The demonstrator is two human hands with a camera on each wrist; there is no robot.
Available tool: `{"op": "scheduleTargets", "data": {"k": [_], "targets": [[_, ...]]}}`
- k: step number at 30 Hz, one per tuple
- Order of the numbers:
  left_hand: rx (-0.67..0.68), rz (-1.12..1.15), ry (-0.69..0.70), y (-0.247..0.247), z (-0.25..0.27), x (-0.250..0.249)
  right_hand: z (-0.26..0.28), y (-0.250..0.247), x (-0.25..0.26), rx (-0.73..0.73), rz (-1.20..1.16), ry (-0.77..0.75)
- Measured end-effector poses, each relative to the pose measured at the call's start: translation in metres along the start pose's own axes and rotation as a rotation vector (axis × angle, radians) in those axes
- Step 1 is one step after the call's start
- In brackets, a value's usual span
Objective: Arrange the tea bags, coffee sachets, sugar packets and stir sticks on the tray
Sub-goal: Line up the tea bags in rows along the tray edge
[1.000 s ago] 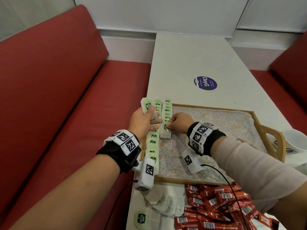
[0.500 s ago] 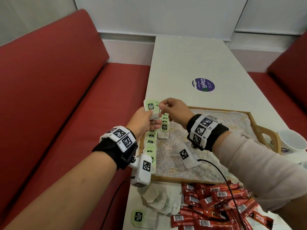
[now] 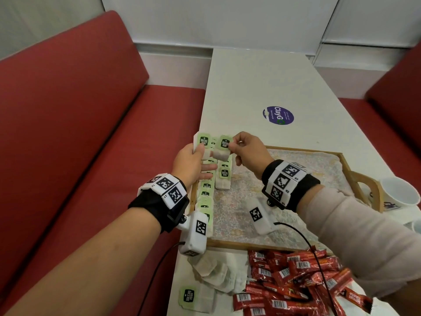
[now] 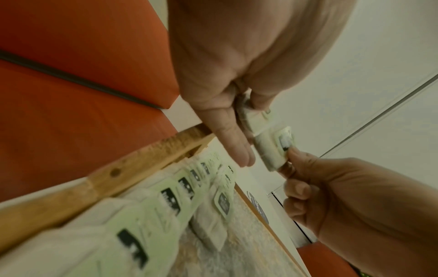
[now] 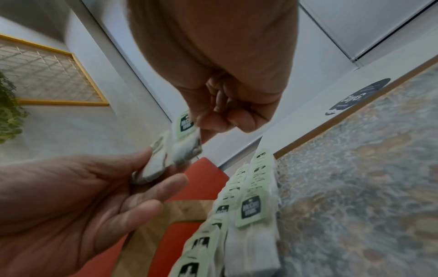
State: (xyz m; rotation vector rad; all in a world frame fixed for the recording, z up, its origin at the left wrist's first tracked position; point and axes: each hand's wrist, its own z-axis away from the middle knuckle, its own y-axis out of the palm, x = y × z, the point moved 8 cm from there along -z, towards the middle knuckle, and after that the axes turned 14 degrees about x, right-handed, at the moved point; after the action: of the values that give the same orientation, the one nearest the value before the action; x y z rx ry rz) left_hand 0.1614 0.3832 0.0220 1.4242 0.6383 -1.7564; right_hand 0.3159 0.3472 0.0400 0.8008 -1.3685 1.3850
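Observation:
My left hand (image 3: 200, 156) hovers over the tray's far-left corner and pinches a small stack of tea bags (image 3: 203, 142) with green tags, its lower fingers stretched out. My right hand (image 3: 232, 145) pinches one tea bag (image 3: 224, 148) by its tag, just right of that stack. In the left wrist view the pinched tea bag (image 4: 272, 148) touches the stack (image 4: 251, 118). On the wooden tray (image 3: 348, 165), a long row of tea bags (image 3: 206, 195) runs down the left edge. A shorter second row (image 3: 224, 176) lies beside it.
Loose tea bags (image 3: 216, 270) and a heap of red coffee sachets (image 3: 296, 283) lie on the white table in front of the tray. A white cup (image 3: 398, 197) stands right of the tray handle. A red bench (image 3: 91, 133) runs along the left.
My right hand left the second row on the tray, rose to the stack in my left hand and took one tea bag by its tag. Both hands lifted slightly.

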Motion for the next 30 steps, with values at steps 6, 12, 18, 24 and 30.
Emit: {"op": "scheduleTargets", "data": {"k": [6,12,18,24,30], "targets": [[-0.054,-0.056,0.020,-0.004,-0.001,0.000,0.011,0.012,-0.028,0.185,0.103,0.198],[-0.059,-0.083,0.014,-0.004,-0.003,0.000,0.018,0.034,-0.042,0.368,0.273,0.318],[-0.047,-0.079,0.012,-0.005,-0.003,0.002,0.018,0.037,-0.047,0.356,0.389,0.401],[-0.042,-0.077,0.013,-0.006,-0.006,0.004,0.014,0.034,-0.051,0.319,0.424,0.433],[-0.034,-0.081,0.018,-0.006,-0.007,0.005,0.009,0.032,-0.048,0.293,0.448,0.428]]}}
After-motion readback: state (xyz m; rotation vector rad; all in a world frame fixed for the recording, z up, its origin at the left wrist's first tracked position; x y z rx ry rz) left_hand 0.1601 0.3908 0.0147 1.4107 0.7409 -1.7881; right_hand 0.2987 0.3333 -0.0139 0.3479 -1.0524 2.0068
